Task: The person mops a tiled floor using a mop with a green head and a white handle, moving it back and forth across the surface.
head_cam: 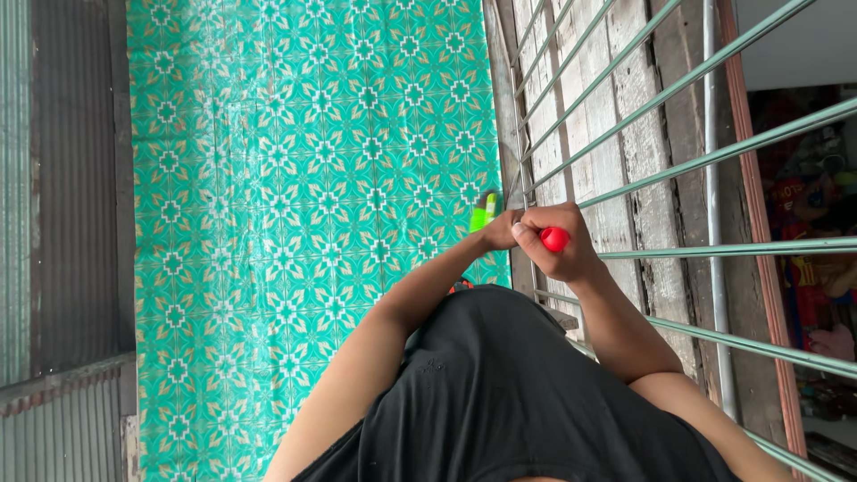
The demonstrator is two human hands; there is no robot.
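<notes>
My right hand (561, 245) is closed around a tool with a red round handle end (554, 238), held against the metal bars (625, 192) of a grille. My left hand (502, 231) reaches in beside it, fingers curled at the same spot near the bar, partly hidden behind the right hand. A bright green object (483, 214) lies on the patterned floor just beyond the left hand. What the left hand grips is hidden.
Green patterned floor covering (295, 205) spreads below. Weathered wooden boards (625, 98) lie under the grey-green grille. Corrugated metal sheet (36, 178) runs along the left. My black shirt (500, 393) fills the lower middle.
</notes>
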